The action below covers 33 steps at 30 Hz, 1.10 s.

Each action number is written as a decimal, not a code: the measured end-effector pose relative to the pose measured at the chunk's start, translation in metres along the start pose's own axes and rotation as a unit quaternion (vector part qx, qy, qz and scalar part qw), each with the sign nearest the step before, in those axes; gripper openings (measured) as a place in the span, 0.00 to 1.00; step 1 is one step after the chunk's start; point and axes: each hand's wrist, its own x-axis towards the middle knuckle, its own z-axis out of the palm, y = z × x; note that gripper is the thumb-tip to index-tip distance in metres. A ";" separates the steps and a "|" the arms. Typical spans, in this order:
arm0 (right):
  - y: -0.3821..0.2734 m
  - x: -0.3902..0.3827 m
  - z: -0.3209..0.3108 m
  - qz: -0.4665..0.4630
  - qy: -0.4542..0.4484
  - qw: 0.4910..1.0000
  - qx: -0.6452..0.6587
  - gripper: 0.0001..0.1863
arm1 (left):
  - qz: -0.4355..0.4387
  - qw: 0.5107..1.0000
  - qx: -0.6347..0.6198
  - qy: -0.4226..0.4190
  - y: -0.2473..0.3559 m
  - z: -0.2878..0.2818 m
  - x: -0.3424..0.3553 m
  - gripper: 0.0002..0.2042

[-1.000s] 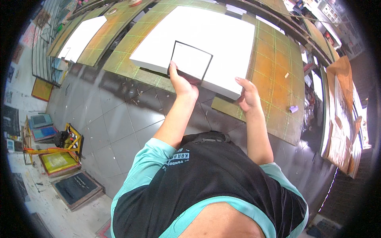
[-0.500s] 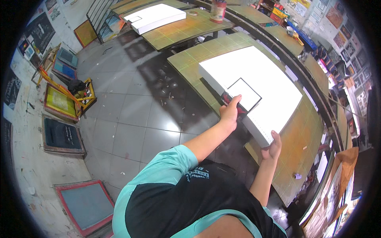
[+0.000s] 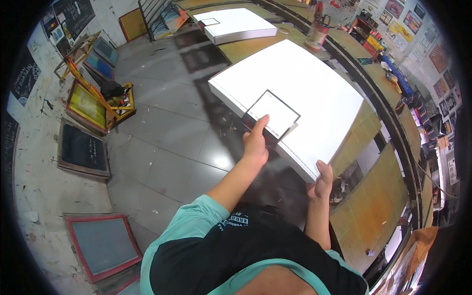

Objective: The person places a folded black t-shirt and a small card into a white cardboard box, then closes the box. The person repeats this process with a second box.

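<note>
— Where do we have the stack of white sheets (image 3: 295, 93)?

— On the yellow-green table (image 3: 366, 196); we lift its near edge. Our left hand (image 3: 255, 142) pinches the black-bordered sheet (image 3: 273, 114) on top, and our right hand (image 3: 320, 179) curls under the near corner.

— How far are we?

— We judge it barely begun. A second white stack (image 3: 236, 24) lies on the far table, and framed screens (image 3: 101, 246) lean by the wall.

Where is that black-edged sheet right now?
In the head view, the black-edged sheet lies on the white stack's near edge, under the left hand.
</note>
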 end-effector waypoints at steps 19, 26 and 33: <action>0.108 0.168 0.242 0.053 -0.101 0.991 0.074 0.24 | 0.058 0.986 0.156 -0.034 0.233 -0.021 0.206 0.15; 0.129 0.294 0.316 -0.018 -0.063 0.995 0.080 0.22 | -0.004 0.968 0.237 -0.079 0.288 0.047 0.356 0.18; 0.141 0.406 0.352 -0.043 -0.029 0.998 0.045 0.19 | -0.080 0.936 0.309 -0.149 0.330 0.089 0.488 0.21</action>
